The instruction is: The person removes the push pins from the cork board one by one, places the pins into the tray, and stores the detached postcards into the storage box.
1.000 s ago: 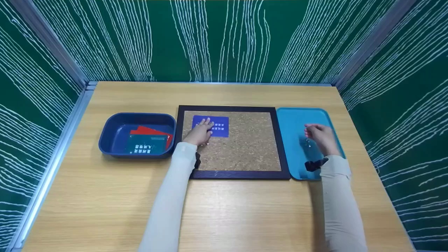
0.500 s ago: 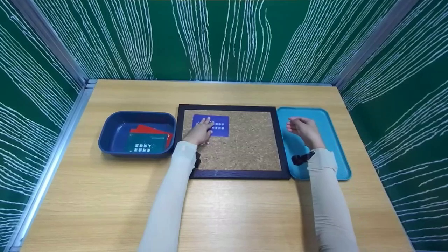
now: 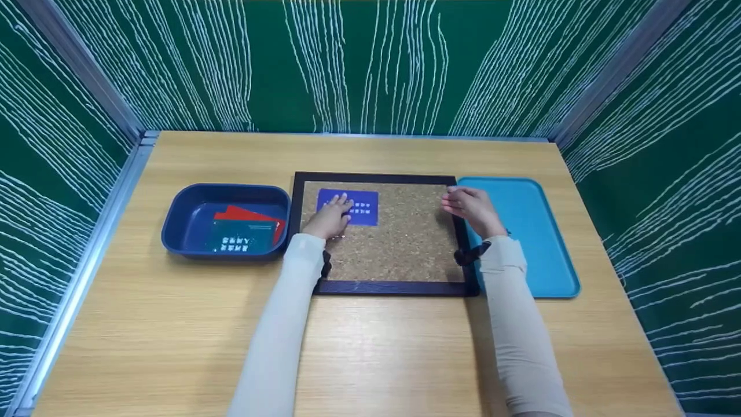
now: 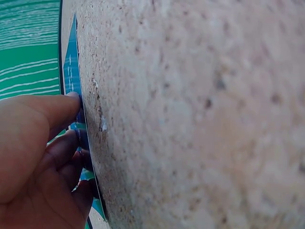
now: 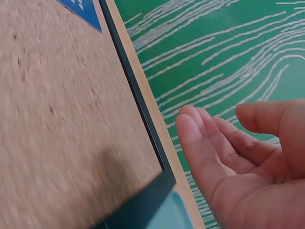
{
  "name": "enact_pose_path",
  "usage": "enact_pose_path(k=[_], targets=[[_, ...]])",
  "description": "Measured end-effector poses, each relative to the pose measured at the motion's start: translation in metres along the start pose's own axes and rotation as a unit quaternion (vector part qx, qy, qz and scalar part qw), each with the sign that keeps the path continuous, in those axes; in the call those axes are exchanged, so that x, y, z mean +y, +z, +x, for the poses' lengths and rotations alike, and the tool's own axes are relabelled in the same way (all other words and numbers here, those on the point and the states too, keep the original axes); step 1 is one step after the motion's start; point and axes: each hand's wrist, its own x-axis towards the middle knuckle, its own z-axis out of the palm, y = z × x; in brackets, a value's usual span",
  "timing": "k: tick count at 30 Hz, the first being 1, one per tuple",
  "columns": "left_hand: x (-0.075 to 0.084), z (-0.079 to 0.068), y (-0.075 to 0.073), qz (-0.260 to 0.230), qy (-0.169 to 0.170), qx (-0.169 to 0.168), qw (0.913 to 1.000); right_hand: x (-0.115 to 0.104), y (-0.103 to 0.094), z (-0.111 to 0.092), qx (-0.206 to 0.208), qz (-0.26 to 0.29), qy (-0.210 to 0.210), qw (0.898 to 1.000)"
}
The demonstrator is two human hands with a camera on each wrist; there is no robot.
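My left hand (image 3: 330, 219) rests on a purple-blue card (image 3: 369, 209) with white lettering. Its fingers are spread over the card's left part. The card lies in the upper left of a dark-framed cork board (image 3: 399, 249). In the left wrist view, the thumb (image 4: 64, 106) and fingertips touch the card (image 4: 72, 62) along its near edge. My right hand (image 3: 473, 209) hovers over the board's right frame. In the right wrist view, its fingers (image 5: 195, 138) are loosely bent, the thumb stands apart from them, and nothing shows between.
Left of the board stands a dark blue bin (image 3: 179, 223) holding a teal card (image 3: 242, 236) and red cards (image 3: 246, 214). A turquoise tray (image 3: 538, 255) lies against the board's right side, partly covered by my right arm. Green walls with white lines surround the table (image 3: 382, 347).
My right hand has moved left from over the turquoise tray to the board's right frame. My left hand has stayed on the card.
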Motion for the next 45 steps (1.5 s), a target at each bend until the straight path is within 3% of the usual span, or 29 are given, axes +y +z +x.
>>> enact_pose_path(k=[9, 21, 27, 45], targets=[[0.0, 0.0, 0.001, 0.0, 0.003, -0.001, 1.0, 0.003, 0.03, 0.008, -0.04, 0.04, 0.0, 0.998], [0.001, -0.001, 0.0, -0.01, -0.004, -0.002, 0.9999, 0.007, 0.066, 0.017, -0.042, 0.03, 0.016, 0.999], [0.001, -0.001, 0.0, -0.011, -0.008, -0.003, 0.9999, 0.011, 0.083, 0.02, -0.046, 0.055, 0.025, 0.997], [0.002, -0.002, -0.002, -0.018, 0.001, -0.003, 0.9998, 0.023, 0.117, 0.027, -0.056, 0.085, 0.058, 0.993]])
